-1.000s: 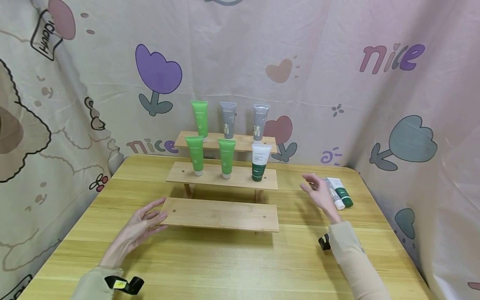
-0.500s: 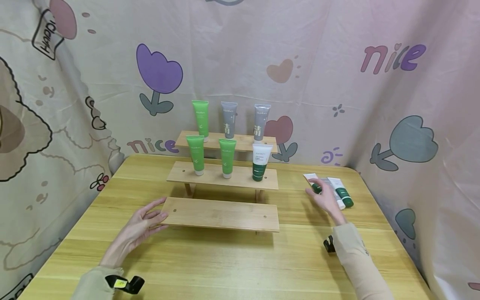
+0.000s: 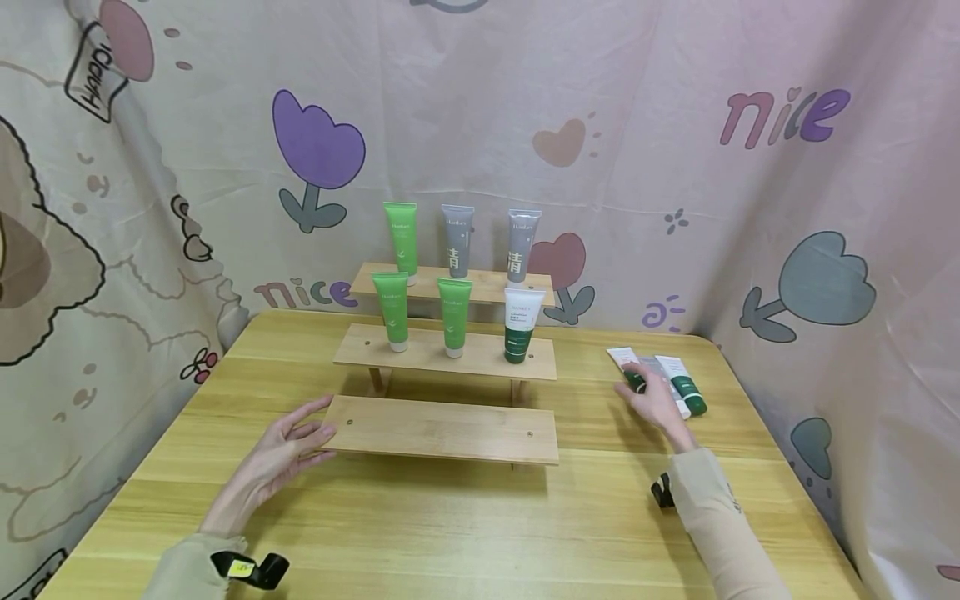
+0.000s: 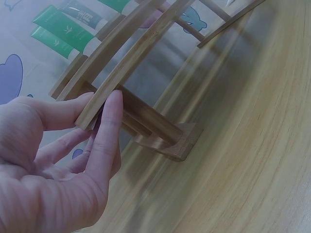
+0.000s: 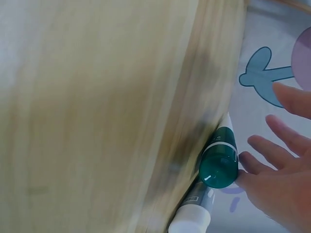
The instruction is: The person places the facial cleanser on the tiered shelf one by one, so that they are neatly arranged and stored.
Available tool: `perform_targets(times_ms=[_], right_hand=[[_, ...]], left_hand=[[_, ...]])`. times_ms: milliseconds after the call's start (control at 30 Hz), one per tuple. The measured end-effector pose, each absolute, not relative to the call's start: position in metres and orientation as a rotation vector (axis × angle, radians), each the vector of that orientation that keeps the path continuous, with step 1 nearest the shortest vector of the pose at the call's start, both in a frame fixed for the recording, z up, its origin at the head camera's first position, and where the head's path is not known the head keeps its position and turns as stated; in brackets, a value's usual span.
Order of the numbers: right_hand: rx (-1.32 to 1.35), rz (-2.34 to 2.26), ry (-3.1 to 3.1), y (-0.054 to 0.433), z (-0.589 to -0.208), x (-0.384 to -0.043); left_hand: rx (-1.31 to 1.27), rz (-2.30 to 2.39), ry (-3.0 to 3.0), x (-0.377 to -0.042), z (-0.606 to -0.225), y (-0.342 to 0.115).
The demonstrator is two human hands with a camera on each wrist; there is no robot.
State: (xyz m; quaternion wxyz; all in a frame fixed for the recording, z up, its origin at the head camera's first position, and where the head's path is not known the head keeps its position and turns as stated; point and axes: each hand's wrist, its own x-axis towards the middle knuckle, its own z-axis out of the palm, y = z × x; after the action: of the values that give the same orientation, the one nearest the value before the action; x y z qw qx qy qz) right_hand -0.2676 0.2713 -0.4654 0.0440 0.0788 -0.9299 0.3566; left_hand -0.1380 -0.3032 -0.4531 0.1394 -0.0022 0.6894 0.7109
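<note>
My left hand pinches the left end of the lowest board of a three-tier wooden display stand. In the left wrist view the thumb and fingers hold the board's edge from both sides. At the right, my right hand hovers with spread fingers over squeeze tubes lying on the table. One is a white-and-green tube, partly hidden by the hand. Beside it lie a grey tube with a white cap and another white-and-green tube. In the right wrist view the fingertips are close beside a green cap.
On the top tier stand a green tube and two grey tubes. The middle tier bears two green tubes and a white-and-green tube. A printed curtain hangs behind the wooden table.
My right hand has moved a little right and down over the lying tubes, uncovering the end of the leftmost one. The left hand stays on the stand.
</note>
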Motion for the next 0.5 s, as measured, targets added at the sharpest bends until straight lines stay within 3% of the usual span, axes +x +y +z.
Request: perform_targets(times_ms=[500], right_hand=[[0.232, 0.958, -2.938, 0.2735, -0.4651, -0.2659]], left_hand=[[0.021, 2.057, 1.986, -0.1374, -0.4537, -0.3041]])
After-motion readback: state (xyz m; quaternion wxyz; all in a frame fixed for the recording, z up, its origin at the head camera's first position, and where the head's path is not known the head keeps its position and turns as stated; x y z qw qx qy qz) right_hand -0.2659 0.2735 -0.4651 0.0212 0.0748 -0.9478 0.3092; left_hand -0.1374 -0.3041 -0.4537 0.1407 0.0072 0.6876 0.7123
